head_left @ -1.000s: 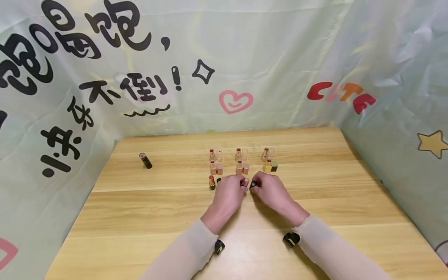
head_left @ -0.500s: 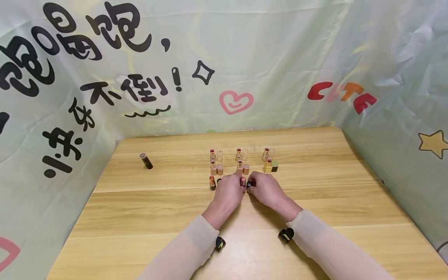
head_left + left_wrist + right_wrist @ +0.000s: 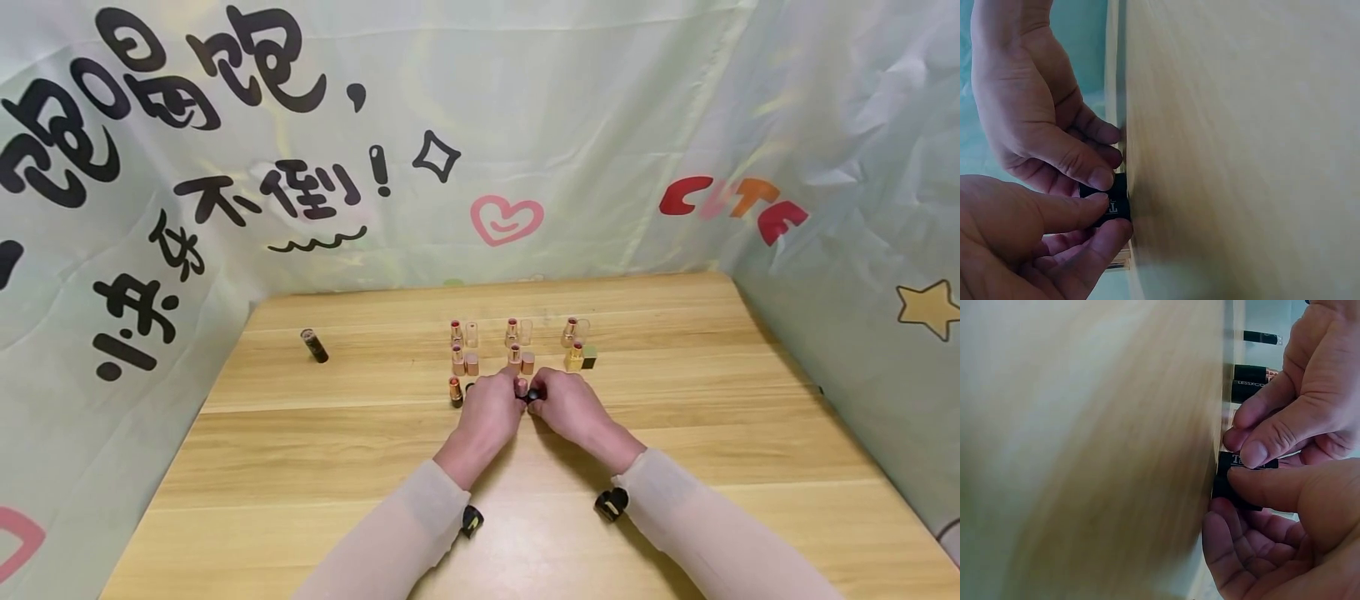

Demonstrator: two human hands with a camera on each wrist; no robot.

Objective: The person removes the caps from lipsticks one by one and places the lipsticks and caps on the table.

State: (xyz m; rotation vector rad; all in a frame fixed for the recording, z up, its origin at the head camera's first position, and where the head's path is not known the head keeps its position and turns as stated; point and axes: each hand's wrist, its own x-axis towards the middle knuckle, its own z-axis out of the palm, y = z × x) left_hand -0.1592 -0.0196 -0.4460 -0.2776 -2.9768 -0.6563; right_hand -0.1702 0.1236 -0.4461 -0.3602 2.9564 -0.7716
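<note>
My left hand (image 3: 489, 410) pinches an uncapped lipstick (image 3: 522, 387) with a pinkish tip, standing on the table. White lettering marks its black base (image 3: 1112, 212) in the left wrist view. Against its right side, my right hand (image 3: 573, 407) grips a small black cap (image 3: 534, 395) between thumb and fingers. Base and cap (image 3: 1235, 495) stand side by side, apparently touching, low at the tabletop in the right wrist view. Fingers cover much of both pieces. Left of my left hand is another open lipstick (image 3: 455, 392) with a black base; its black cap (image 3: 470, 387) is partly hidden.
Behind my hands, rows of uncapped lipsticks (image 3: 458, 360) stand beside their caps (image 3: 472, 364). A gold one (image 3: 574, 357) with a dark cap (image 3: 588, 357) is at the right. A dark patterned tube (image 3: 314, 345) stands alone far left. Fabric walls (image 3: 600, 125) enclose the wooden table (image 3: 300, 467).
My right hand has moved left with the black cap, closing the gap to the lipstick in my left hand. The left hand has hardly moved; the last half second shows almost no motion.
</note>
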